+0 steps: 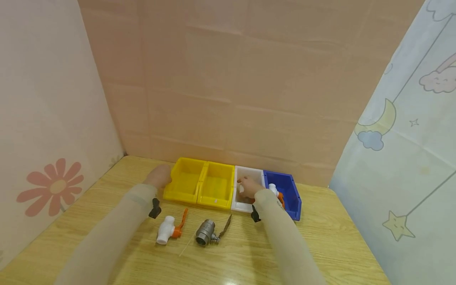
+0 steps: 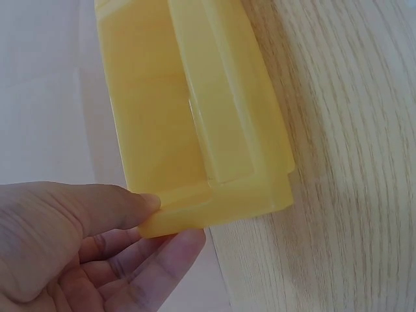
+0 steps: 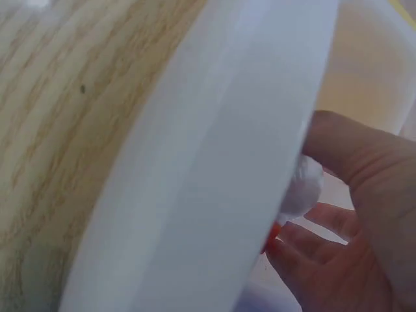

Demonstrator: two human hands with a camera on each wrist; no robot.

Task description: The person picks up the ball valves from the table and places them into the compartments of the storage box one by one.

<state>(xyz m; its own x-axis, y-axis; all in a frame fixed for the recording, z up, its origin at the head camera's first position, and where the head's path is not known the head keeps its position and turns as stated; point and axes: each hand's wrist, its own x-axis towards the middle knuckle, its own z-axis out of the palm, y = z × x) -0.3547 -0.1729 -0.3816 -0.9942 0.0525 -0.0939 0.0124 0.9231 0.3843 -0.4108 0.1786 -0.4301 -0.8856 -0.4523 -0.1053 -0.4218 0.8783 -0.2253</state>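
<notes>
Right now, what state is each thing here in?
Left hand: pinching left yellow bin
Right hand: gripping white-and-orange piece
Left yellow bin: pinched at edge
Right yellow bin: untouched
White bin: right hand inside
Blue bin: holding orange-handled valve
Loose white valve: lying on table
Metal valve: lying on table

Table (image 1: 320,237): four bins (image 1: 216,186) abreast | before bins: left valve (image 1: 166,230), right valve (image 1: 205,232) | rightmost bin (image 1: 293,204): another valve (image 1: 272,189) inside

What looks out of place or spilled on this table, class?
Perhaps the thin pale strip on the table between the white valve and the metal valve: it seems unlike the valves, though what it is I cannot tell. No spill shows.
</notes>
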